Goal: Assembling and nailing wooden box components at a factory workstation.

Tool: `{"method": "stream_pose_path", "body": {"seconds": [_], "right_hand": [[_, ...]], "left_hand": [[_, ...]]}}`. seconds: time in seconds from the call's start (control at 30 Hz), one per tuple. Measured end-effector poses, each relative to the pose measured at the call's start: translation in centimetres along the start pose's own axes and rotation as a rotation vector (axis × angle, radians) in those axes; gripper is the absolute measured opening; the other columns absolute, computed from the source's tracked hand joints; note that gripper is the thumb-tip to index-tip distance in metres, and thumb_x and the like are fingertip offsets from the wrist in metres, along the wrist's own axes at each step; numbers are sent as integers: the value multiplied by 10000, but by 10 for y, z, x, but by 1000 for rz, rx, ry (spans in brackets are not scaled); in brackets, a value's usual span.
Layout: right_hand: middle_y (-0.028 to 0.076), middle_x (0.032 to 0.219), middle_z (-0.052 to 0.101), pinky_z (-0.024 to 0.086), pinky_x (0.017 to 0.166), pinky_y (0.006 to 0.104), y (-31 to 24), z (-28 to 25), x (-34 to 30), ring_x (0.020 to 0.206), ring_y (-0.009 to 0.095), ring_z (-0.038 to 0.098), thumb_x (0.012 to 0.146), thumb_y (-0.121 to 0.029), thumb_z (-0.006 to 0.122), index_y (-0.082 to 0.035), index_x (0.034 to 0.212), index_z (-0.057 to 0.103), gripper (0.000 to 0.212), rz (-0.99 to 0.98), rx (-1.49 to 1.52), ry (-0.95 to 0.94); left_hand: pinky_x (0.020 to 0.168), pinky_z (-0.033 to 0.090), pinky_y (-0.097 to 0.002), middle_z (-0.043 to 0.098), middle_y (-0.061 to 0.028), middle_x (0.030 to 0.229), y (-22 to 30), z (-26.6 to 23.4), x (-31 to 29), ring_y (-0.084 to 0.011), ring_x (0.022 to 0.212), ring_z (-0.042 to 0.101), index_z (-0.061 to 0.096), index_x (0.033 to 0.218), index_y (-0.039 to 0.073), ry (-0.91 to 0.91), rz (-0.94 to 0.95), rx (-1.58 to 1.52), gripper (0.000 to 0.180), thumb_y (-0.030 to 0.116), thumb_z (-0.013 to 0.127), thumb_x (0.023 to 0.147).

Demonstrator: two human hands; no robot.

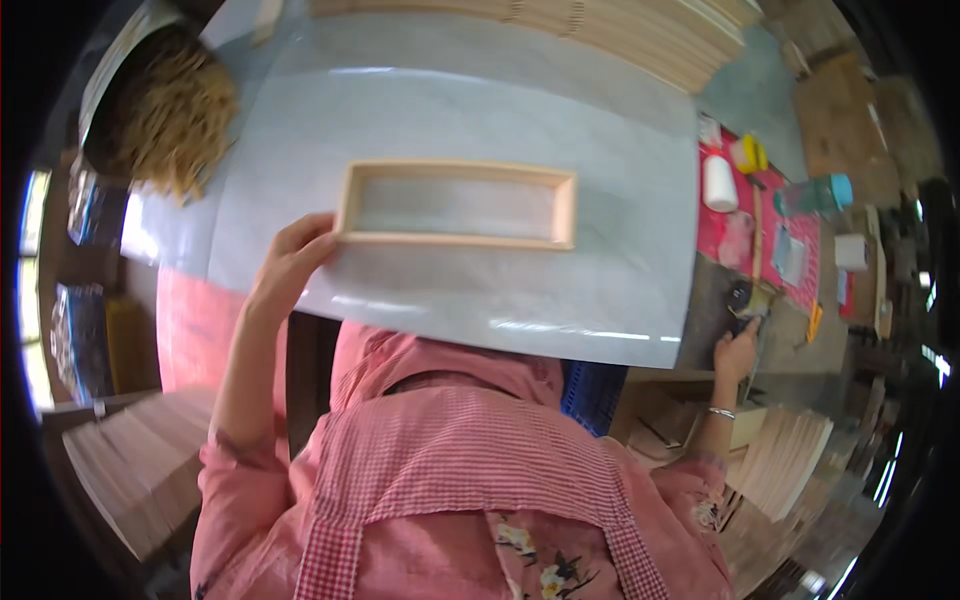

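A shallow rectangular frame of pale wood (455, 241) lies on the grey, glossy worktop (460, 290), its long sides running left to right. My left hand (295, 252) pinches the frame's near left corner between thumb and fingers. Off to the right, beyond the worktop's edge, my right hand (737, 354) is closed around a dark hand tool (742, 300). That tool is small and partly covered by the fingers, so its exact kind is unclear.
Long wooden strips (640, 40) are stacked along the far edge. A container of wood scraps (180, 115) stands at far left. On a red cloth at right are a white bottle (719, 184), a yellow tape roll (749, 154) and a teal bottle (812, 195). Wood pieces (145, 465) flank me.
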State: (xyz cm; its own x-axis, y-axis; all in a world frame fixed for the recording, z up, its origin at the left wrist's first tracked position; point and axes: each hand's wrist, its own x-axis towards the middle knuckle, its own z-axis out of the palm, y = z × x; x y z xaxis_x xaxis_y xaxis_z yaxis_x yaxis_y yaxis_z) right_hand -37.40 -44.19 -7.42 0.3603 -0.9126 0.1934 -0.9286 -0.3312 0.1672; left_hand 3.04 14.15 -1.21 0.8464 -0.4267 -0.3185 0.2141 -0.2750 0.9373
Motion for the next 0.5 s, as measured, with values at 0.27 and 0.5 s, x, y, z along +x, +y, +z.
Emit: {"method": "stream_pose_path", "body": {"seconds": [0.27, 0.5], "right_hand": [[207, 1091, 647, 517, 879, 435, -79, -80, 31, 967, 381, 622, 914, -251, 679, 15, 1232, 626, 418, -203, 468, 213], [224, 1077, 692, 537, 859, 489, -239, -30, 118, 971, 398, 676, 877, -474, 695, 11, 1274, 601, 634, -234, 502, 184]], "left_hand": [[867, 494, -260, 680, -91, 1037, -11, -16, 5, -147, 912, 617, 657, 1199, -35, -73, -114, -188, 301, 130, 651, 947], [859, 510, -273, 692, -89, 1039, -3, -10, -8, -155, 893, 635, 666, 1188, -13, 45, -173, -149, 281, 123, 673, 942]]}}
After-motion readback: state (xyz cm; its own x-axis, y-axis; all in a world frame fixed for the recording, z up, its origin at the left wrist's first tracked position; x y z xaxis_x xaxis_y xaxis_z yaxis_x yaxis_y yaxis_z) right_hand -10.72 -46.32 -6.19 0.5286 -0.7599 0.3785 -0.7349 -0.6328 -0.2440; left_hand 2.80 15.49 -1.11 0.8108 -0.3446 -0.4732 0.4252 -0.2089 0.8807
